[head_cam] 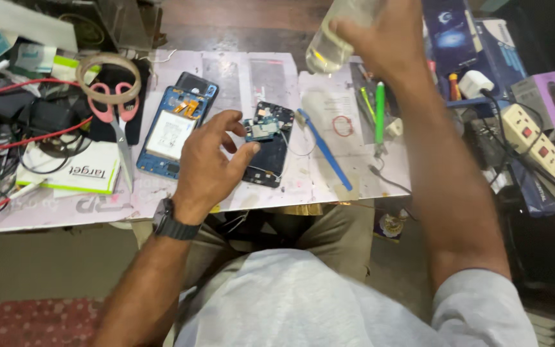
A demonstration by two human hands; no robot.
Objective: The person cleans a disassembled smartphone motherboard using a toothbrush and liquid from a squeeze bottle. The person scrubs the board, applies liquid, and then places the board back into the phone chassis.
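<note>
Near the middle of the surface [354, 183], the left hand [210, 164] is pinching a small circuit board [261, 130] in its fingers, just above a dark phone frame [268, 157]. Far right, the right hand [380, 38] is gripping a clear bottle [332, 42], raised. The phone is lying opened, its blue body with battery [171, 132] sitting left, nothing yet reassembled.

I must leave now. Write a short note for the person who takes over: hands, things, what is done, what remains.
Left hand: pinches a small circuit board above the dark phone frame.
Right hand: holds a clear bottle raised over the mat.
Done: blue phone lies opened, battery showing; board is out.
Left: board and both phones not reassembled. Blue pry tool and green pen lie to the right.
</note>
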